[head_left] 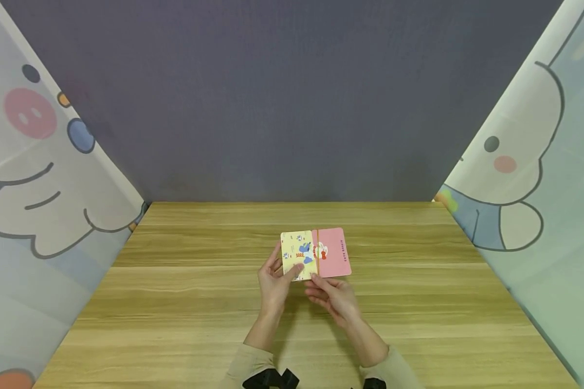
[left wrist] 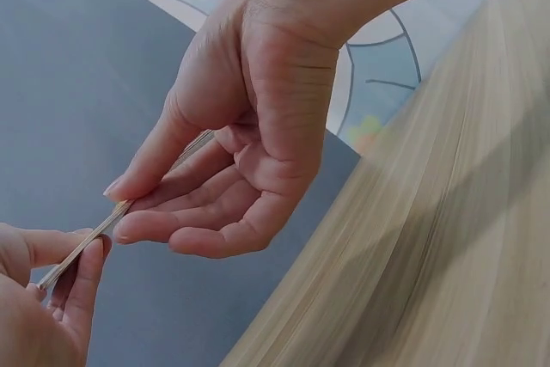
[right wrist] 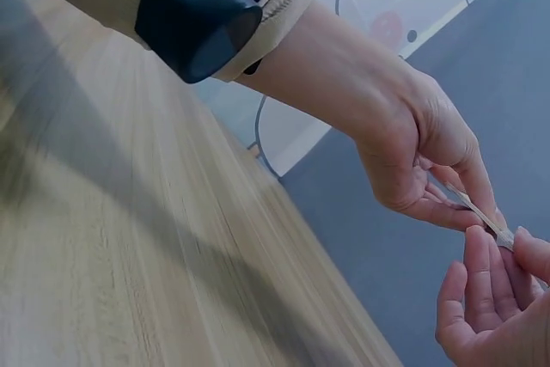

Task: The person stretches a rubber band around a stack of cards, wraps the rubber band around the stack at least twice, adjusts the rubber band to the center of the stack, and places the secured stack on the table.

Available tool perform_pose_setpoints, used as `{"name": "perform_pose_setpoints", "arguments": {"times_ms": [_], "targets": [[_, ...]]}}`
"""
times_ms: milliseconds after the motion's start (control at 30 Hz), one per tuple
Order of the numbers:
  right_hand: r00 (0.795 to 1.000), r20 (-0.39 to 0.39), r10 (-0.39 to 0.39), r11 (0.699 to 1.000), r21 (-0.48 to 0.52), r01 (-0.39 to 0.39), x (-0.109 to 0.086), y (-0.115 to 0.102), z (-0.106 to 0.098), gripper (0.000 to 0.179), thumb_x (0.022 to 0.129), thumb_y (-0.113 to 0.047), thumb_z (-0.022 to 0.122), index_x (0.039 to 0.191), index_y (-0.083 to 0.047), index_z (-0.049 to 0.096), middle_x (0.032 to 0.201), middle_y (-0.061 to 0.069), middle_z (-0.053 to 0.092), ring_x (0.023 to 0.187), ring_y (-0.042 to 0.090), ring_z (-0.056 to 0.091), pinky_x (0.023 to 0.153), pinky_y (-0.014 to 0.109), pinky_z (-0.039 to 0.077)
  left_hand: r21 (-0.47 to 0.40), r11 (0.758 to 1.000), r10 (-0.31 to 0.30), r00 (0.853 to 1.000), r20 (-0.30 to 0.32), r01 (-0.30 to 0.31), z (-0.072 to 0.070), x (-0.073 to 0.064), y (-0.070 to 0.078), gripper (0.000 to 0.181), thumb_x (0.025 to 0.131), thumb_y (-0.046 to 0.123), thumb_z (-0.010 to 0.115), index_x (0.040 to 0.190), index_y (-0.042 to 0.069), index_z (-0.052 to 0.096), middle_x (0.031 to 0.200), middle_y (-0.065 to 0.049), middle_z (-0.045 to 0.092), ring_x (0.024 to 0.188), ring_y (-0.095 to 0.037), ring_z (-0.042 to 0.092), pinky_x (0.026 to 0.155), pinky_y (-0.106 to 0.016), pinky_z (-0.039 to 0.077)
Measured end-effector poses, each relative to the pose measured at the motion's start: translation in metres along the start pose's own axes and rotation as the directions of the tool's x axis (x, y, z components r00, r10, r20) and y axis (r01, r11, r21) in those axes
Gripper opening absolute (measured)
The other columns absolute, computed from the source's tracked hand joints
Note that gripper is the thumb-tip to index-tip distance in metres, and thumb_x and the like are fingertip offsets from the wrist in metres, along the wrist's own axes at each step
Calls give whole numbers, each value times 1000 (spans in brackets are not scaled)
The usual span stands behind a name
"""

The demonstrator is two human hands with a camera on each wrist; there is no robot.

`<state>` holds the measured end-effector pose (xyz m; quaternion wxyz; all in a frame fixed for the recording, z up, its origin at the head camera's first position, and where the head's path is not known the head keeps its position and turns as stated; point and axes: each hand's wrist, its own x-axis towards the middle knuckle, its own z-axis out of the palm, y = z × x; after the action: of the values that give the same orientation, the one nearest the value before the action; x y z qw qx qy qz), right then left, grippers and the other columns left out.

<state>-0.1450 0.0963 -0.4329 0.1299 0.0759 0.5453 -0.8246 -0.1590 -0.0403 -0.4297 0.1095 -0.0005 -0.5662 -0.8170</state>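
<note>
A small yellow cartoon-printed booklet (head_left: pixel 292 246) overlaps a pink one (head_left: pixel 338 259) bearing a white rabbit figure and dark lettering. An orange band (head_left: pixel 318 254) runs across where the two meet. My left hand (head_left: pixel 274 283) grips the yellow booklet at its lower left, thumb on top and fingers beneath. With thumb above and fingers below, my right hand (head_left: pixel 336 297) pinches the near edge beside the band. Edge-on in the left wrist view, the layered stack (left wrist: pixel 82 251) looks thin and is held off the table. Its underside is hidden.
Beneath both hands lies a wood-grain table (head_left: pixel 175 302). A dark grey panel (head_left: pixel 292 108) rises behind it, and cartoon-printed cloths (head_left: pixel 39 216) hang on both sides. A black wrist device (right wrist: pixel 202 27) sits over the left sleeve.
</note>
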Motion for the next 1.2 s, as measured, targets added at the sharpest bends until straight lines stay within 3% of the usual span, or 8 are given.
{"name": "perform_pose_setpoints", "arguments": {"times_ms": [367, 500, 600, 733, 800, 833, 967, 1200], "targets": [[997, 78, 11, 998, -57, -7, -1, -1, -2, 18, 85, -15, 60, 91, 2, 62, 82, 10, 67, 70, 16, 64, 74, 31, 54, 19, 1000, -16, 1000, 6, 16, -3, 0, 1, 70, 72, -7, 68, 134, 9, 38, 103, -23, 58, 85, -27, 63, 73, -30, 54], [990, 140, -17, 989, -145, 38, -4, 1, -8, 35, 85, -19, 61, 103, 11, 58, 89, 14, 66, 74, 17, 64, 74, 32, 54, 26, 999, -21, 1000, 9, 21, -7, 1, 2, 70, 72, -8, 67, 134, 8, 38, 102, -23, 58, 83, -25, 63, 72, -30, 54], [974, 217, -72, 974, -196, 116, -1, 6, -21, 44, 85, -22, 60, 109, 14, 53, 95, 19, 64, 78, 19, 64, 77, 36, 53, 36, 999, -25, 1000, 16, 25, -9, 2, 3, 70, 72, -8, 67, 134, 9, 38, 102, -23, 58, 82, -24, 63, 72, -29, 54], [930, 328, -163, 937, -242, 250, 12, 17, -45, 36, 87, -21, 57, 109, 8, 57, 96, 16, 64, 81, 22, 64, 75, 37, 53, 41, 999, -33, 999, 10, 32, -10, 2, 4, 70, 72, -6, 68, 134, 10, 39, 101, -22, 59, 81, -24, 63, 71, -30, 54], [927, 325, -185, 921, -272, 279, 10, 11, -46, 36, 86, -22, 59, 106, 8, 59, 93, 16, 65, 80, 23, 64, 73, 41, 53, 41, 999, -32, 999, 10, 32, -10, 2, 4, 70, 72, -6, 68, 133, 10, 39, 101, -22, 59, 81, -24, 63, 71, -30, 54], [915, 348, -206, 908, -281, 311, 10, 9, -50, 31, 87, -19, 58, 106, 6, 60, 93, 14, 65, 80, 22, 64, 71, 39, 54, 40, 999, -33, 999, 8, 33, -10, 2, 4, 70, 72, -7, 68, 133, 10, 39, 101, -23, 59, 81, -24, 63, 71, -30, 54], [933, 294, -206, 876, -370, 310, -11, -22, -36, 37, 83, -21, 63, 104, 10, 59, 89, 16, 65, 78, 22, 63, 72, 43, 53, 31, 999, -36, 999, 8, 36, -11, 2, 4, 70, 72, -8, 67, 133, 10, 39, 102, -23, 58, 82, -25, 63, 71, -30, 54], [933, 276, -231, 784, -515, 346, -18, -58, -25, 32, 84, -9, 61, 106, 13, 57, 103, 24, 59, 85, 22, 62, 73, 26, 53, 30, 998, -46, 999, -20, 46, -11, 3, 3, 69, 71, -8, 68, 132, 10, 42, 99, -22, 59, 79, -24, 64, 68, -30, 55]]}}
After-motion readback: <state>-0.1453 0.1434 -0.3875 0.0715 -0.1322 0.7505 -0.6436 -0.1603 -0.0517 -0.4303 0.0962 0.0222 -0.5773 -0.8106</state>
